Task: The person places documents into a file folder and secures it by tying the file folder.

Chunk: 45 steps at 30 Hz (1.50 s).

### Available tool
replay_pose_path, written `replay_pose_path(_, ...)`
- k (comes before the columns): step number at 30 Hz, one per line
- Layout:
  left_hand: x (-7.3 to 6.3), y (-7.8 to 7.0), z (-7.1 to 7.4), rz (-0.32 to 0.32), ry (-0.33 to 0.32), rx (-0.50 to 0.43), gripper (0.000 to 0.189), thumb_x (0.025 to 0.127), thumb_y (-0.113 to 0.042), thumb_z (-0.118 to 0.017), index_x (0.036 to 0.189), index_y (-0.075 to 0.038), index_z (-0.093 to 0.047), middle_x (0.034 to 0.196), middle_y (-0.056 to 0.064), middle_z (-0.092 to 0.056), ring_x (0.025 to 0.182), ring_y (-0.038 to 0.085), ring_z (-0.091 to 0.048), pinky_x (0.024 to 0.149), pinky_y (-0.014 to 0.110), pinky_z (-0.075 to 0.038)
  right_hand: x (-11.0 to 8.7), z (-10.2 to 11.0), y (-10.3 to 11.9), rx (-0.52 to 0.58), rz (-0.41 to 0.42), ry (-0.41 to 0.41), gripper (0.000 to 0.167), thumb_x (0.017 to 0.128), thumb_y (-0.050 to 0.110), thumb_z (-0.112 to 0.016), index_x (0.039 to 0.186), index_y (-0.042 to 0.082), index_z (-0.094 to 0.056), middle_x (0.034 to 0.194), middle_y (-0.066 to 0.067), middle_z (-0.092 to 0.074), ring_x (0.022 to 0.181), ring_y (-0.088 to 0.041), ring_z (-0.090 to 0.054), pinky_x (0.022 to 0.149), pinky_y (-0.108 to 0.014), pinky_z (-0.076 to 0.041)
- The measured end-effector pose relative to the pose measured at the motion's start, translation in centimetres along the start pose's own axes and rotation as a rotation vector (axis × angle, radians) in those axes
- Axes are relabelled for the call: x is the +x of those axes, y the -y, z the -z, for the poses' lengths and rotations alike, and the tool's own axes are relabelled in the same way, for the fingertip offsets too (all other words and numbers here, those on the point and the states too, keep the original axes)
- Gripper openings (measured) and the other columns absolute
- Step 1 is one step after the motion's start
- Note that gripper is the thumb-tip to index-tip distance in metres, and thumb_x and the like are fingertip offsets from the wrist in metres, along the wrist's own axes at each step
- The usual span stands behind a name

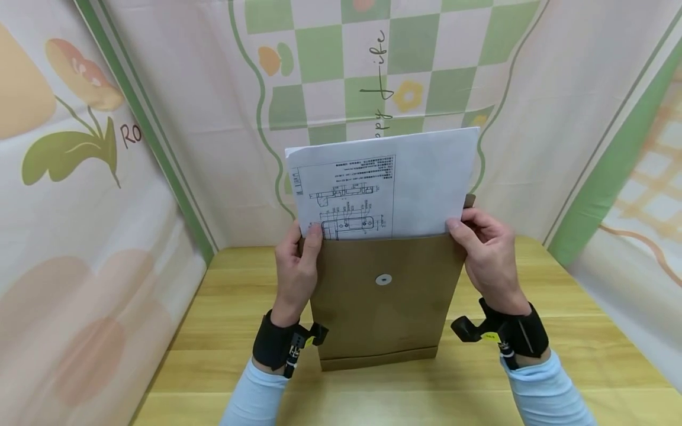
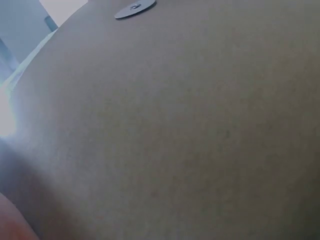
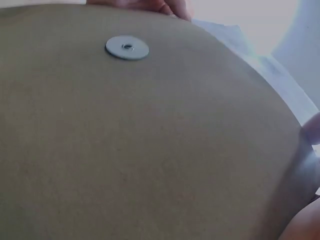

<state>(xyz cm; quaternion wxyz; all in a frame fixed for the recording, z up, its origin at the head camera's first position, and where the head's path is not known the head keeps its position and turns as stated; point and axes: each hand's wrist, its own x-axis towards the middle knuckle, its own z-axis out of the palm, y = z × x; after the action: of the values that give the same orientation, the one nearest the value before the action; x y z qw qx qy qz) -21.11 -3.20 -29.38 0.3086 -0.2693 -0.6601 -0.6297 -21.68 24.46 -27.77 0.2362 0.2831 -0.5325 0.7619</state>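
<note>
A brown paper document envelope (image 1: pixel 380 307) stands tilted upright in the middle of the head view, with a white round button (image 1: pixel 383 279) on its front. Out of its top opening rises a stack of white paper sheets (image 1: pixel 431 183); the front sheet bears a printed technical drawing. My left hand (image 1: pixel 295 272) grips the envelope's upper left edge, its thumb lying over the sheets at the opening. At the upper right corner, my right hand (image 1: pixel 490 254) pinches the envelope with the thumb in front. Both wrist views are mostly filled by the brown envelope front (image 2: pixel 175 125), with the button (image 3: pixel 127 47) near the top.
Beneath the envelope is a light wood-grain table (image 1: pixel 240 331). Patterned fabric curtains (image 1: pixel 176 89) enclose the table at the back and both sides. Each wrist carries a black strap (image 1: pixel 274 343) with a small camera mount.
</note>
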Motion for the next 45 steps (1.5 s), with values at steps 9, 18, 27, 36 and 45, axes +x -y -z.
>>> replay_pose_path(9,0.1,-0.4,0.1,-0.009,0.034,-0.002,0.024,0.1,-0.005,-0.049,0.12,0.005,-0.059,0.108,0.02,-0.065,0.086,0.012,-0.059,0.065,0.021,-0.042,-0.2,0.2,0.3,-0.083,0.013,0.058,0.019,0.092,-0.013,-0.051,0.094,-0.001,-0.066,0.086,-0.002,-0.064,0.077,-0.012,-0.052,0.067,-0.02,-0.041)
replay_pose_path(18,-0.1,-0.1,0.5,-0.045,0.043,-0.008,0.014,0.098,-0.001,-0.05,0.105,0.007,-0.06,0.108,0.023,-0.066,0.077,0.01,-0.056,0.059,0.021,-0.038,-0.4,0.7,0.5,-0.075,0.006,0.125,0.027,0.092,-0.015,-0.049,0.115,-0.009,-0.062,0.112,-0.008,-0.065,0.101,-0.018,-0.06,0.086,-0.023,-0.047)
replay_pose_path(27,-0.2,-0.4,0.7,-0.03,0.03,-0.057,0.026,0.102,-0.017,-0.052,0.102,0.008,-0.058,0.109,0.024,-0.065,0.09,0.014,-0.063,0.072,0.023,-0.048,-0.4,1.3,1.2,-0.237,-0.025,0.18,0.029,0.094,-0.009,-0.053,0.121,-0.005,-0.063,0.111,-0.002,-0.069,0.094,-0.012,-0.061,0.077,-0.019,-0.047)
replay_pose_path(36,-0.3,-0.7,0.9,-0.025,0.055,-0.062,0.022,0.102,-0.012,-0.048,0.104,0.007,-0.059,0.112,0.024,-0.065,0.094,0.016,-0.06,0.078,0.024,-0.046,-0.7,1.4,1.7,-0.355,-0.056,0.148,0.03,0.096,-0.002,-0.053,0.124,0.0,-0.062,0.114,0.001,-0.067,0.096,-0.012,-0.059,0.08,-0.018,-0.046)
replay_pose_path(45,-0.7,-0.9,0.9,-0.033,0.04,-0.024,0.02,0.102,-0.01,-0.05,0.1,0.005,-0.062,0.111,0.02,-0.066,0.088,0.015,-0.058,0.067,0.022,-0.041,-0.8,1.6,1.7,-0.328,-0.031,0.155,0.028,0.095,-0.005,-0.053,0.12,-0.005,-0.064,0.11,-0.001,-0.071,0.092,-0.013,-0.061,0.076,-0.018,-0.047)
